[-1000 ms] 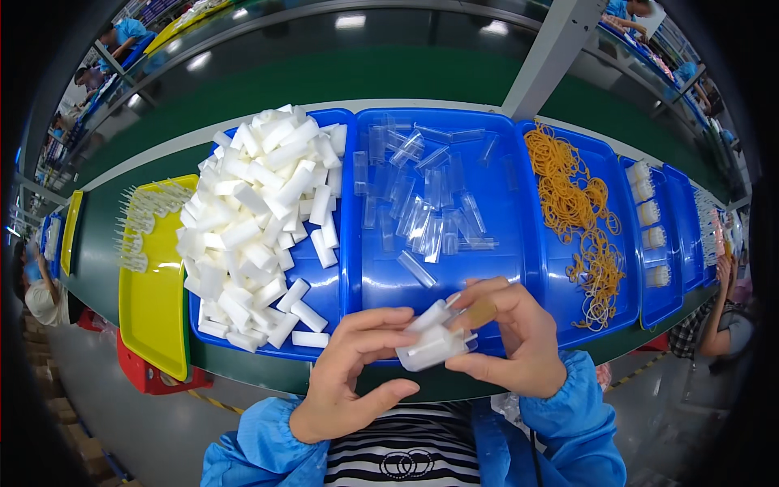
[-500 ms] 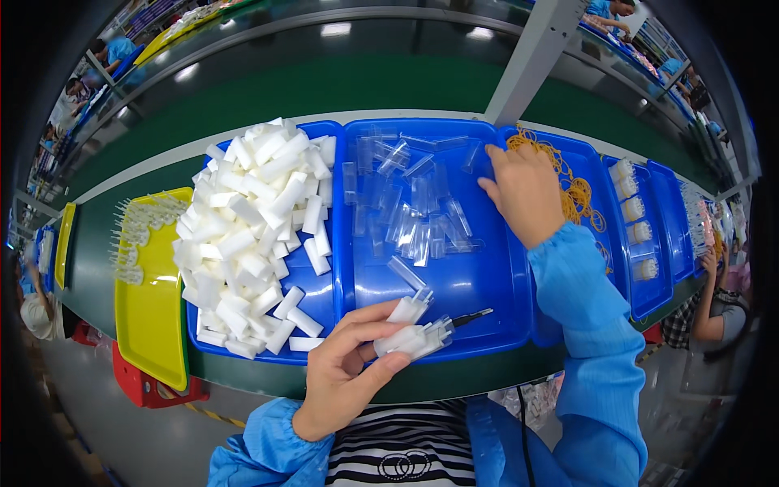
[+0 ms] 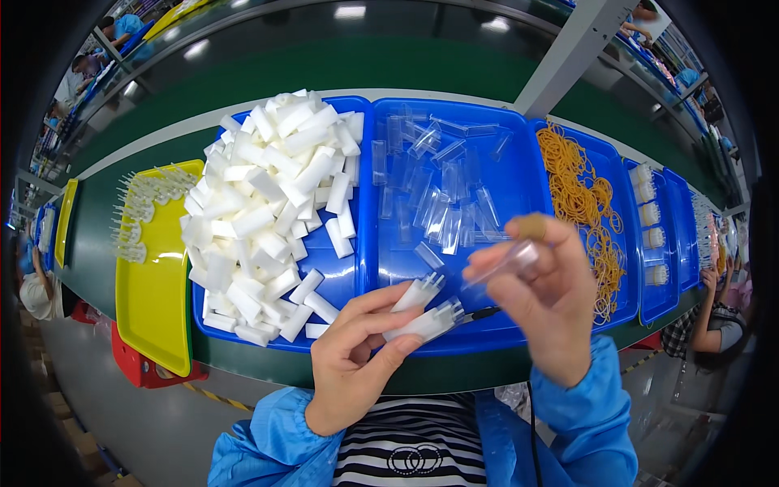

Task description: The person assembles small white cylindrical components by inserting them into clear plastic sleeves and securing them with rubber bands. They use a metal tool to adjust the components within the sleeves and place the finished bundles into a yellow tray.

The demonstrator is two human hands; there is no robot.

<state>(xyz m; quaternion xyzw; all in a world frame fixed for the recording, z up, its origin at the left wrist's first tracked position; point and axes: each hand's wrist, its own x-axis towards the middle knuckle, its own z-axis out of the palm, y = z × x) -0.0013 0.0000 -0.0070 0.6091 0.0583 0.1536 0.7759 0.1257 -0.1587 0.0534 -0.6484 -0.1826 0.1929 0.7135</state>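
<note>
My left hand [image 3: 350, 355] is closed around a few white foam blocks [image 3: 428, 323], held side by side near the front edge of the blue trays. Clear plastic ends stick out of the blocks toward the right. Just to the right, my right hand [image 3: 560, 296] pinches a clear plastic tube [image 3: 511, 261], slightly blurred, between thumb and fingers. A tan cover [image 3: 531, 226] wraps one of its fingers. Behind both hands, loose clear tubes [image 3: 450, 223] lie scattered in the middle blue tray [image 3: 406, 260]. A dark, thin tool tip [image 3: 484, 313] shows beyond the held blocks, its other end hidden.
A tall heap of white foam blocks [image 3: 272, 203] fills the left blue tray. Yellow rubber bands [image 3: 580, 187] lie in a blue tray on the right, with bundled white parts [image 3: 651, 215] beyond. A yellow tray [image 3: 154, 308] holds white spiky parts. A grey post [image 3: 568, 57] rises behind.
My right hand has come back from the far right of the middle tray toward my left hand, now with a clear tube in its fingers. My left hand keeps its hold on the blocks.
</note>
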